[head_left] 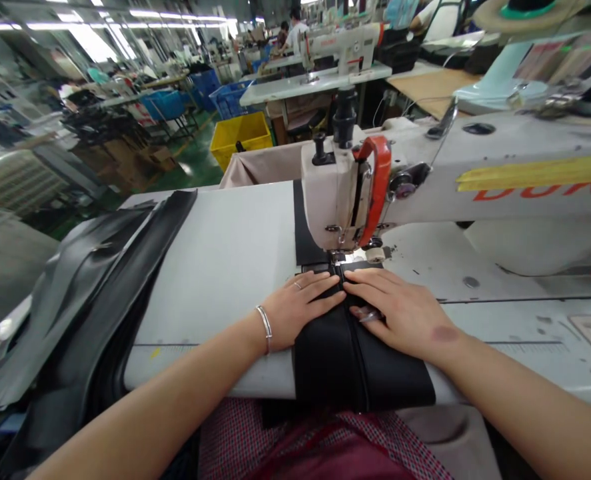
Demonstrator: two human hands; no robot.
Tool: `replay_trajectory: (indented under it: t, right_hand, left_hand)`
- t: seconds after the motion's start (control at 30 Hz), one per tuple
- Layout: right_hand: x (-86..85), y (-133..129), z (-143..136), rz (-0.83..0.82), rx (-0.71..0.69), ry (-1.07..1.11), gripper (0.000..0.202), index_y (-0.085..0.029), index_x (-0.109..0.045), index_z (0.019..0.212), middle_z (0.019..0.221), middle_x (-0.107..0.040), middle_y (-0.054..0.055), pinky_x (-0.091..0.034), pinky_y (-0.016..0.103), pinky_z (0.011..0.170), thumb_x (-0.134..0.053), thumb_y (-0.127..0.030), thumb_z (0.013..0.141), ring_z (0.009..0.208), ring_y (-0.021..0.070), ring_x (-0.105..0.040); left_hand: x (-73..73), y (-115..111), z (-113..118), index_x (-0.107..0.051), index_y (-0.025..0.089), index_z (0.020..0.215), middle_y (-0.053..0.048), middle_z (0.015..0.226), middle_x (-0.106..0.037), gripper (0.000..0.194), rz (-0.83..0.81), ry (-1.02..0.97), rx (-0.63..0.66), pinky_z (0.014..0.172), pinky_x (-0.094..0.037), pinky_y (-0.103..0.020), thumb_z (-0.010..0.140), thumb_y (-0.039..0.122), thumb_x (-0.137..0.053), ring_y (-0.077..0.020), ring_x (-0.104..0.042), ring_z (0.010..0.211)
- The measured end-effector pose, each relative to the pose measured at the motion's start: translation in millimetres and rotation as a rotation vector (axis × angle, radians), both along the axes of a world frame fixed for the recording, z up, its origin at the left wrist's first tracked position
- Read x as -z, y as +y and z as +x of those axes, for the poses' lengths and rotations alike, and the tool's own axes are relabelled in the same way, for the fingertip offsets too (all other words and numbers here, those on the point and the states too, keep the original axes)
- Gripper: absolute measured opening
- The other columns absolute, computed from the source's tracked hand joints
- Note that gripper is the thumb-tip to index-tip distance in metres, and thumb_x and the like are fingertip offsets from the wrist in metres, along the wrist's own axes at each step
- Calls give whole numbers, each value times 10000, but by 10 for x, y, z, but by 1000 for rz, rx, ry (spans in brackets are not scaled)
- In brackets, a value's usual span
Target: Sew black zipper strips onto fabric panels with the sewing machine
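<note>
My left hand (302, 307) lies flat on a black leather-like panel (325, 360), fingers stretched toward the sewing machine's needle area. A bracelet and a ring are on it. My right hand (400, 310) rests flat on the right side of the same black material, fingertips close to the left ones along a lengthwise seam (358, 353). Something small and shiny (368, 315) shows by the right thumb; I cannot make out what it is. Just ahead, the presser foot (342, 257) of the white sewing machine (330, 193) stands over the material. The needle tip is too small to tell.
Long black strips (120, 293) hang over the table's left edge. The white sewing table (215, 267) spreads around the panel. Behind it stand a yellow bin (242, 137), blue crates (228, 99) and another sewing machine (345, 47). People sit farther back.
</note>
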State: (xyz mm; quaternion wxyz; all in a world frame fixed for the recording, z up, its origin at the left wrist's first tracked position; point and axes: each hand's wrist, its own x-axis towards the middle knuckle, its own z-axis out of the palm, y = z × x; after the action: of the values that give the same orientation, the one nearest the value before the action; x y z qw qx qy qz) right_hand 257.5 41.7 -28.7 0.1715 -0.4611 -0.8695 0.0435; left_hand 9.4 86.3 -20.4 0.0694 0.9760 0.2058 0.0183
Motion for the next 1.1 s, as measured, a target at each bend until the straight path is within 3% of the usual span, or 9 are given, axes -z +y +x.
replay_trajectory:
  t: [0.43, 1.1]
  right_hand:
    - [-11, 17, -1, -30, 9, -8, 411, -225, -548, 1264, 1365, -512, 30, -436, 406, 1004, -532, -261, 855, 1264, 230, -427]
    - [-6, 63, -18, -19, 62, -79, 444, -227, -517, 1292, 1405, -469, 30, -433, 428, 1012, -541, -282, 851, 1275, 241, -414]
  left_hand:
    - [-12, 102, -14, -256, 235, 1461, -78, 1537, -190, 683, -54, -3, 14, 1183, -157, -437, 830, 222, -519, -226, -168, 1424]
    - [74, 189, 13, -292, 227, 1445, -93, 1513, -240, 586, -25, -75, 8, 1181, -172, -444, 883, 197, -457, -217, -199, 1414]
